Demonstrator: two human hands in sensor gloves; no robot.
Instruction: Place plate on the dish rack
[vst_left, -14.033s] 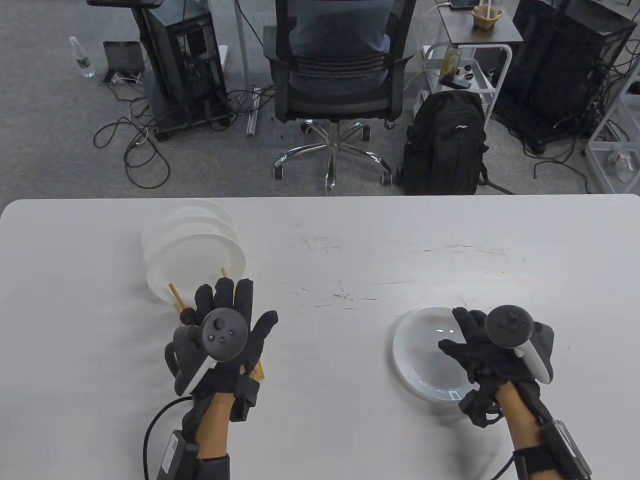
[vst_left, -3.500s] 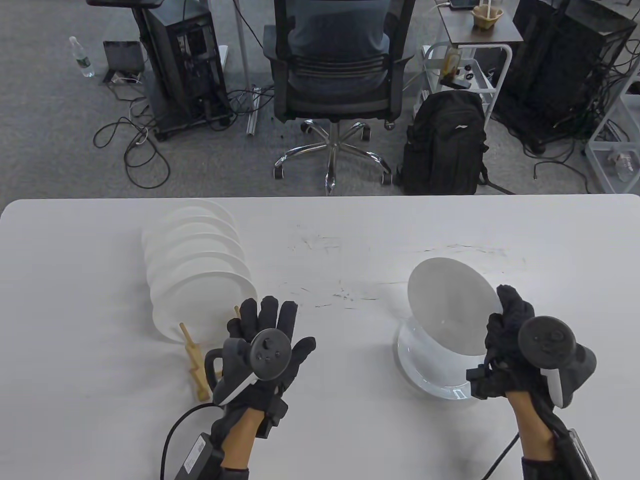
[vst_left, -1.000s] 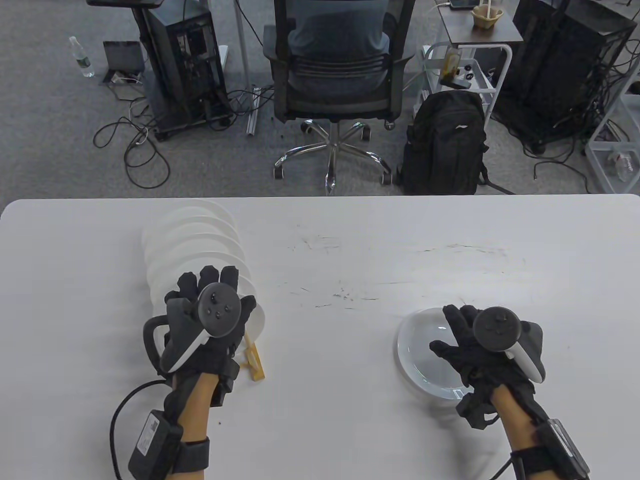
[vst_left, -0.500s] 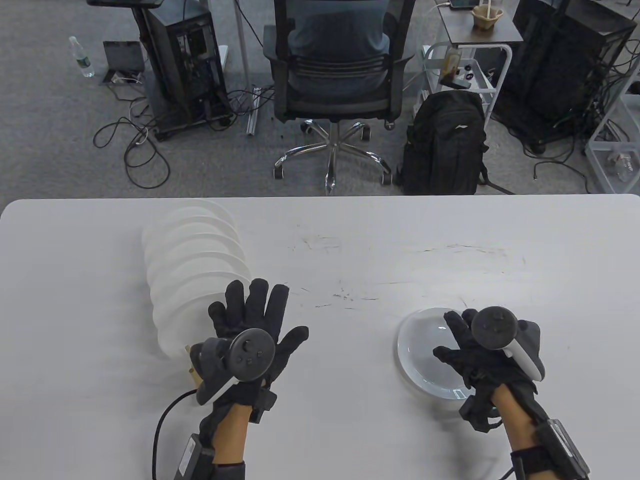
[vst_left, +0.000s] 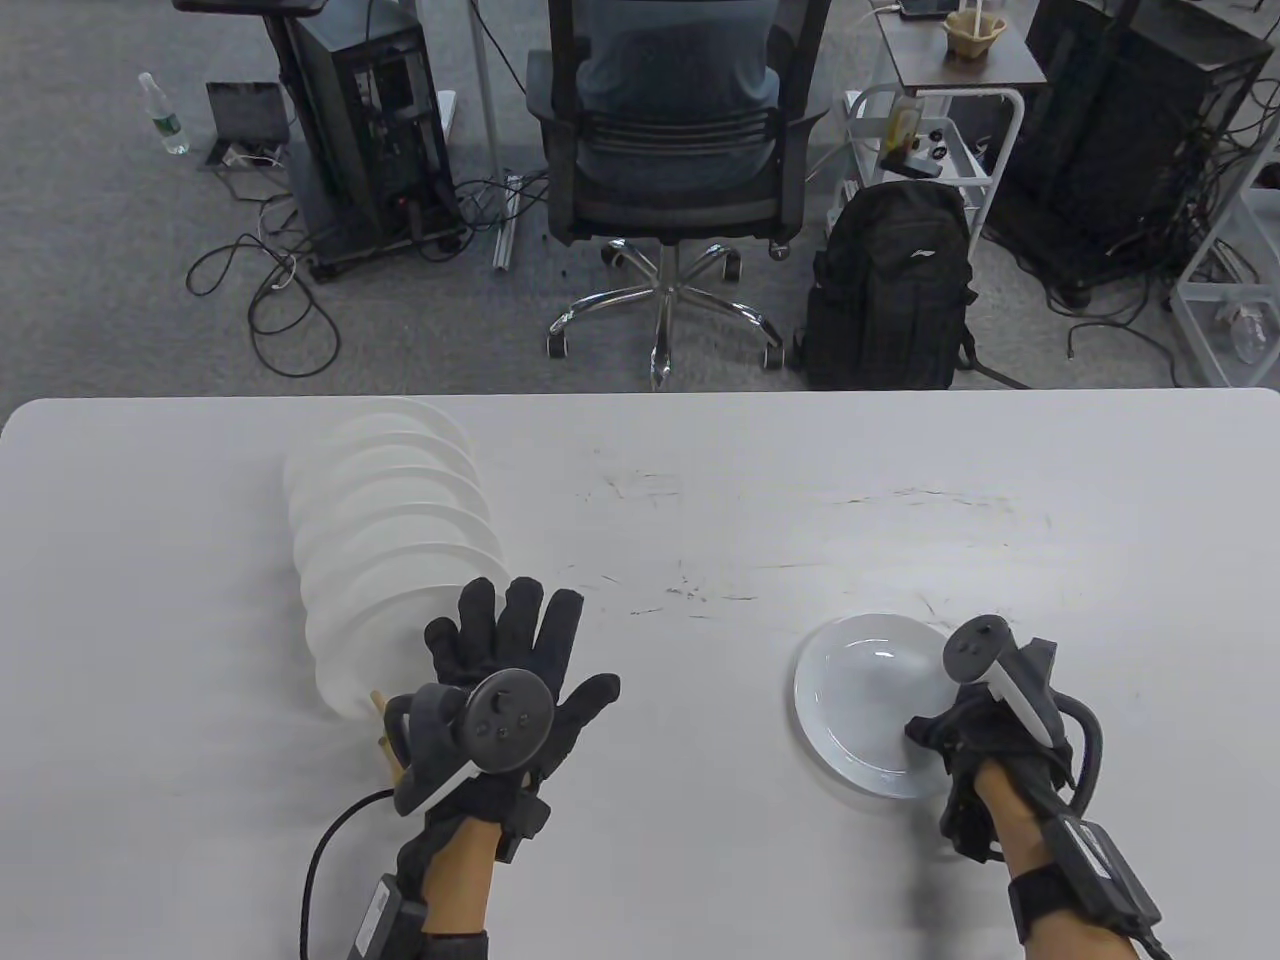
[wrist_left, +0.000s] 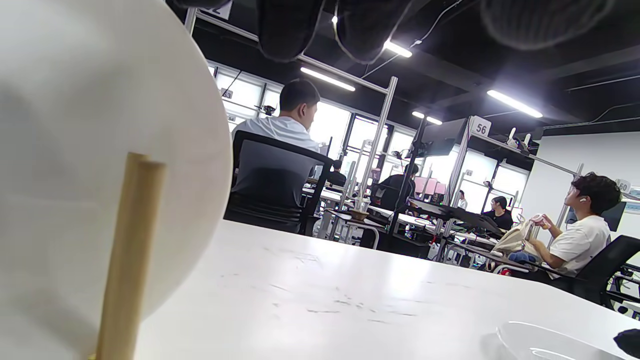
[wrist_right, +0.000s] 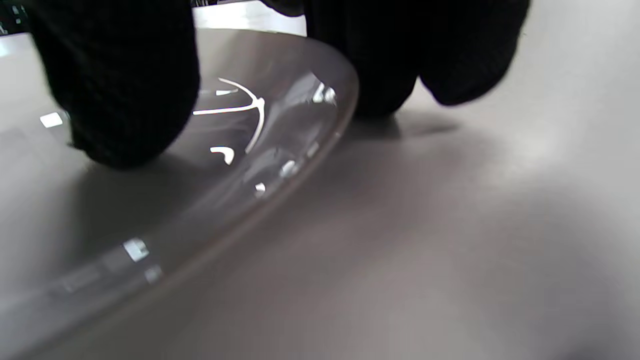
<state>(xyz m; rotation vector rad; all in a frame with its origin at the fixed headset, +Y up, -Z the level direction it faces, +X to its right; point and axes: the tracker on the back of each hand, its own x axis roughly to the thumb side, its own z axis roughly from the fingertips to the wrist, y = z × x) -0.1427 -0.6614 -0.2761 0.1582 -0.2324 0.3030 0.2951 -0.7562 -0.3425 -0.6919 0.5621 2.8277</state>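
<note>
A wooden dish rack (vst_left: 381, 722) at the table's left holds several white plates (vst_left: 395, 560) standing on edge. In the left wrist view the nearest racked plate (wrist_left: 100, 150) and a rack peg (wrist_left: 130, 260) fill the left side. My left hand (vst_left: 510, 640) is open and empty, fingers spread, just right of the rack's near end. One white plate (vst_left: 860, 690) lies flat on the table at the right. My right hand (vst_left: 935, 730) pinches its near right rim. In the right wrist view the thumb (wrist_right: 120, 90) presses inside the plate (wrist_right: 300, 165) and the fingers (wrist_right: 400, 60) sit outside the rim.
The white table (vst_left: 700, 520) shows scuff marks in the middle. Beyond its far edge stand an office chair (vst_left: 670, 150), a black backpack (vst_left: 890, 290) and computer towers on the floor.
My right hand has turned from lying flat over the plate to pinching its near right rim. My left hand left the last racked plate, moved right and opened.
</note>
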